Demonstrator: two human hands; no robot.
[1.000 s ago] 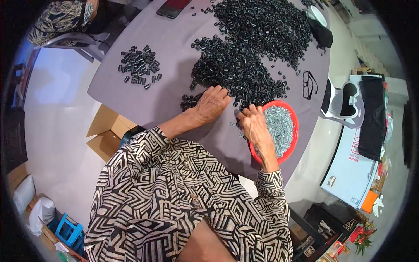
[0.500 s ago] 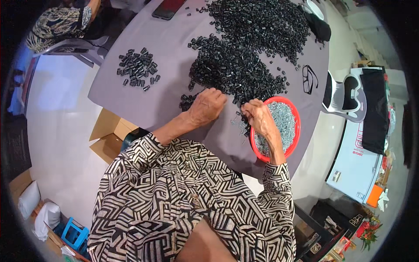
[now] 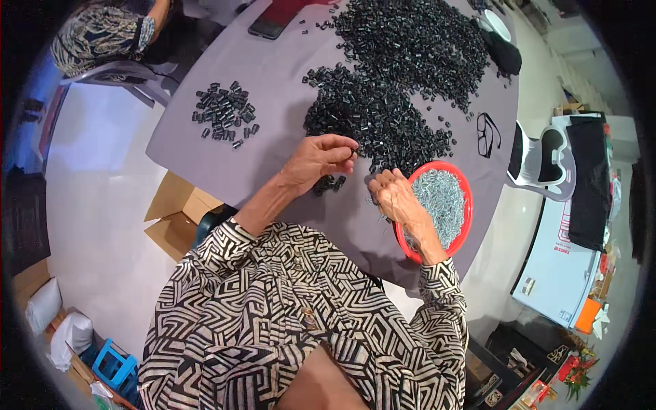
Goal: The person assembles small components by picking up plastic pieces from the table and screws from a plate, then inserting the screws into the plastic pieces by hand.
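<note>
My left hand (image 3: 316,164) is lifted over the table, thumb and fingertips pinched on a small black plastic piece (image 3: 354,152). A few more black pieces (image 3: 329,184) lie beneath it. My right hand (image 3: 398,199) is closed with its fingers curled down at the left rim of a red bowl (image 3: 468,222); what the fingertips hold is hidden. Thin silvery metal pins (image 3: 441,205), perhaps screws or nails, fill the bowl. Just beyond both hands spreads a large heap of the same black pieces (image 3: 383,113).
A smaller group of black pieces (image 3: 224,113) sits at the left of the grey-covered table (image 3: 273,89). Eyeglasses (image 3: 486,135) lie to the right, a phone (image 3: 270,27) at the far left. An opened cardboard box (image 3: 167,229) stands below the table's left edge. Another person (image 3: 102,41) sits far left.
My left hand has turned and drawn back from the heap, bringing the pinched black piece into sight. The right hand has come slightly nearer to me. The whole view has shifted a little.
</note>
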